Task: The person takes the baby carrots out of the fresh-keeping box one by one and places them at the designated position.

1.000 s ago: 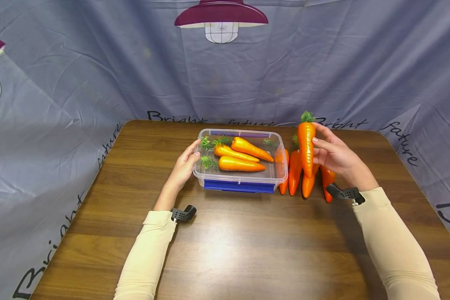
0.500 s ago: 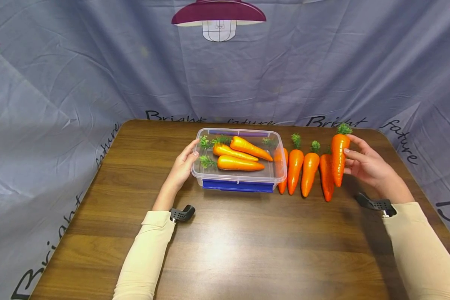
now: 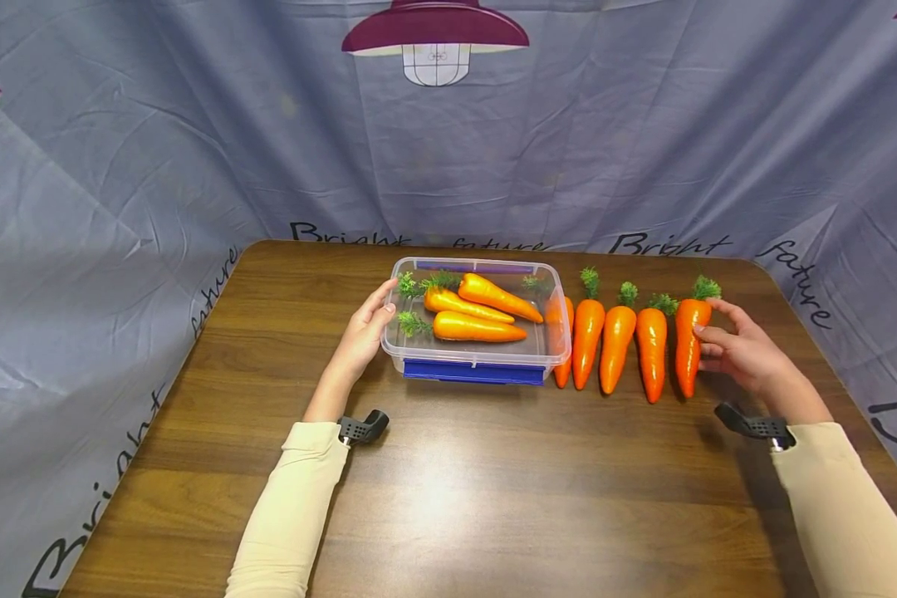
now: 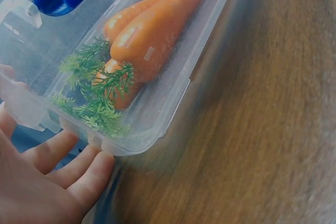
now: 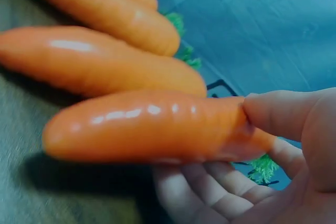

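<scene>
- Blue-grey printed backdrop (image 3: 232, 149) with lamp shapes and lettering rises behind a wood-grain table (image 3: 419, 465).
- On it stands a clear plastic container (image 3: 478, 359), holding three orange carrots (image 3: 480, 326) laid lengthwise, leafy ends towards the left hand (image 3: 362, 332).
- That hand's fingers are apart, tips against the container's left end, seemingly to steady it; I cannot tell whether the thumb hooks over the rim.
- To the container's right lie four loose carrots (image 3: 617, 349) side by side, leaves away from the person, an arrangement that probably keeps each one easy to grasp; the nearest shows partly through the container wall.
- At the row's far end, the right hand (image 3: 743, 353) pinches the held carrot (image 3: 688, 345) near its thick end, thumb above and fingers below, which likely helps control its angle. Whether it touches the table is unclear.
- Compared with half a second ago, the held carrot is lower and no longer overlaps its neighbour; the container and left hand are unmoved.
</scene>
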The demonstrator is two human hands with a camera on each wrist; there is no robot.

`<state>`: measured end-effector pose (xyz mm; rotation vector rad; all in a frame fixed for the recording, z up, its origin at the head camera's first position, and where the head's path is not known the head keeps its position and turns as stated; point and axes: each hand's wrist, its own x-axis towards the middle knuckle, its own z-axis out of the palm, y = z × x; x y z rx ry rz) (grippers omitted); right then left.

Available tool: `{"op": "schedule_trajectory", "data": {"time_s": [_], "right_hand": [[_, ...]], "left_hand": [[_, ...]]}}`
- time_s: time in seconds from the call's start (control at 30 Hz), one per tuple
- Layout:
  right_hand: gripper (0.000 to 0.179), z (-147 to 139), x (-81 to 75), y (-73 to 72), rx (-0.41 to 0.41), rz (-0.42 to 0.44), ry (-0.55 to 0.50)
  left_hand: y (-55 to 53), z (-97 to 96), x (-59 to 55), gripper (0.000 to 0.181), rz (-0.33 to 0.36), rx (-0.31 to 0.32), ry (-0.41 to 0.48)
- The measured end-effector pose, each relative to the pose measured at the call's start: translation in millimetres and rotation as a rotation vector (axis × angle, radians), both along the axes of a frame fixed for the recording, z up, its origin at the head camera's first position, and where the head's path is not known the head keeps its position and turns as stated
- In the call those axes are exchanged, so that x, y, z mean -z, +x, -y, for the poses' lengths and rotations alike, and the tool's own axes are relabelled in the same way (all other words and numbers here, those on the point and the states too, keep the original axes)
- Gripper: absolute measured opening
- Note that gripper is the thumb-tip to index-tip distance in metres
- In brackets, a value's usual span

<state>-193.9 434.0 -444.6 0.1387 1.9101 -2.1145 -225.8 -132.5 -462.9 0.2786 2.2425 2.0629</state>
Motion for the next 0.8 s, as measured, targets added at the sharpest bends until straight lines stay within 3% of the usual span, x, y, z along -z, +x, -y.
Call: {"op": "schedule_trajectory", "data": {"time_s": [0.2, 0.37, 0.53, 0.67, 0.8], "right_hand": [[0.061, 2, 3.5, 0.2, -0.009, 0.027, 0.198], [0.063, 8, 0.1, -1.1, -0.028, 0.029, 0.438], [0.078, 16, -2.1, -0.5, -0.05, 0.018, 0.642], [0.081, 19, -2.2, -0.1, -0.067, 0.031, 0.687], [0.081, 18, -0.8, -0.3, -0.041, 0.037, 0.67]], "left_hand": [[-0.6, 0.7, 0.7, 0.051, -0.006, -0.005, -0.004], [-0.7, 0.4, 1.0, 0.051, -0.006, -0.003, -0.007], [-0.8, -0.2, 0.8, 0.051, -0.015, -0.004, -0.002], [-0.7, 0.0, 0.5, 0.051, -0.011, -0.005, -0.007], [-0.5, 0.0, 0.7, 0.051, -0.006, -0.003, -0.009]]}}
